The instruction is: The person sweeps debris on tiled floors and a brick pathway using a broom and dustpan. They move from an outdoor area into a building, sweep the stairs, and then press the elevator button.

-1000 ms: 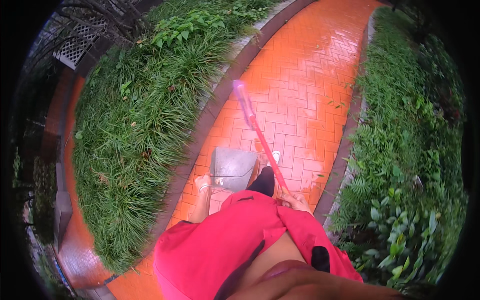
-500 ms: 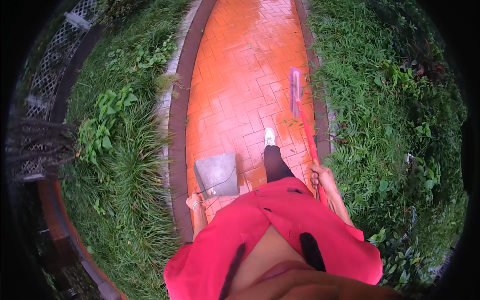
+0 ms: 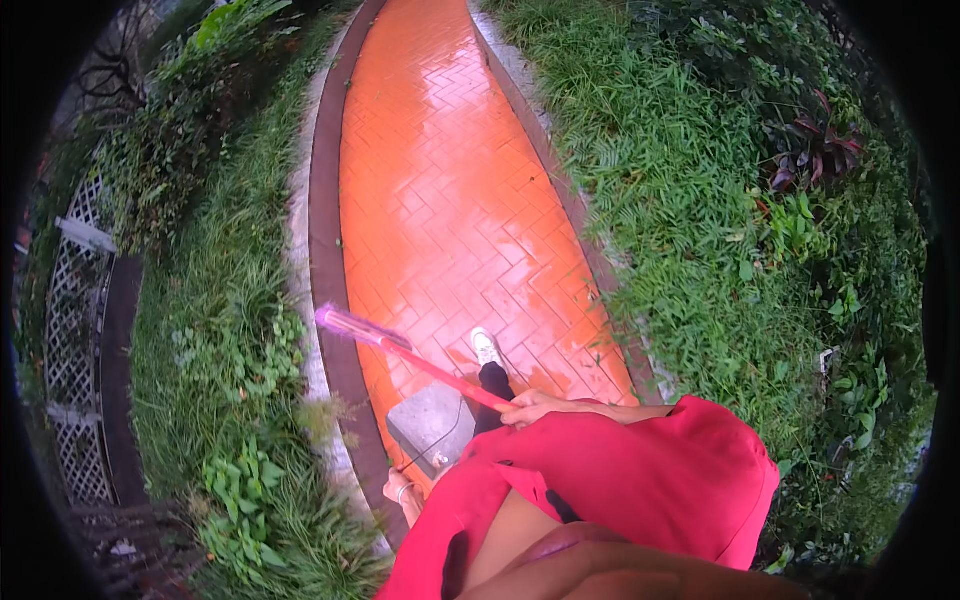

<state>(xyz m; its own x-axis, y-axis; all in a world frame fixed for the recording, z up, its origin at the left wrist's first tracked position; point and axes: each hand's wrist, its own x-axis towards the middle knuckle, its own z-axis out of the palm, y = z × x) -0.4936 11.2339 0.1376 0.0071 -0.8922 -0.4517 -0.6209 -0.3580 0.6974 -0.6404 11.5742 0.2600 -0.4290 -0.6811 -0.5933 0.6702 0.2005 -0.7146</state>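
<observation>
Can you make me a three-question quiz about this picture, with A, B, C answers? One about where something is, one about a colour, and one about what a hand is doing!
1. Where is the white shoe?
A. on the orange brick path
B. in the grass
C. on the white lattice fence

2. What colour is the long stick?
A. blue
B. pink
C. yellow

3. What is the right hand doing?
A. hanging empty
B. lying flat on the ground
C. closed round the near end of the stick

Answers:
1. A, the shoe stands on the orange brick path, between the two grass verges.
2. B, the stick is pink along its length, with a paler purple tip out over the path's left edge.
3. C, the fingers wrap the stick's near end, just above the red clothing.
</observation>
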